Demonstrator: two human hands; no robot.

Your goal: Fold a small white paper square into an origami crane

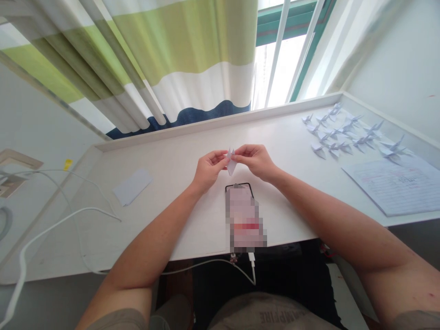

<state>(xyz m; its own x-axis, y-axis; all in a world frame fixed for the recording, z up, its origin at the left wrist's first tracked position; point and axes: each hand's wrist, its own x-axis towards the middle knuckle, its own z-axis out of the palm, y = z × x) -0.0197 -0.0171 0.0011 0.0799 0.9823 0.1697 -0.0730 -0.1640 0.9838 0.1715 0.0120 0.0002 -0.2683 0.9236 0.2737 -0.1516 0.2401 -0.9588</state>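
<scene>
A small white folded paper piece (pixel 231 163) is held just above the white desk (pixel 178 165), pinched from both sides. My left hand (pixel 208 168) grips its left edge with thumb and fingers closed. My right hand (pixel 256 160) pinches its upper right part the same way. Directly below the hands a phone (pixel 244 215) lies flat on the desk with a white cable (pixel 240 270) plugged into its near end.
Several folded paper cranes (pixel 343 133) stand at the far right of the desk. A lined sheet of paper (pixel 395 185) lies near the right edge. A folded white slip (pixel 132 185) rests at the left. White cables (pixel 68 215) trail over the left side. A striped curtain (pixel 154 59) hangs behind.
</scene>
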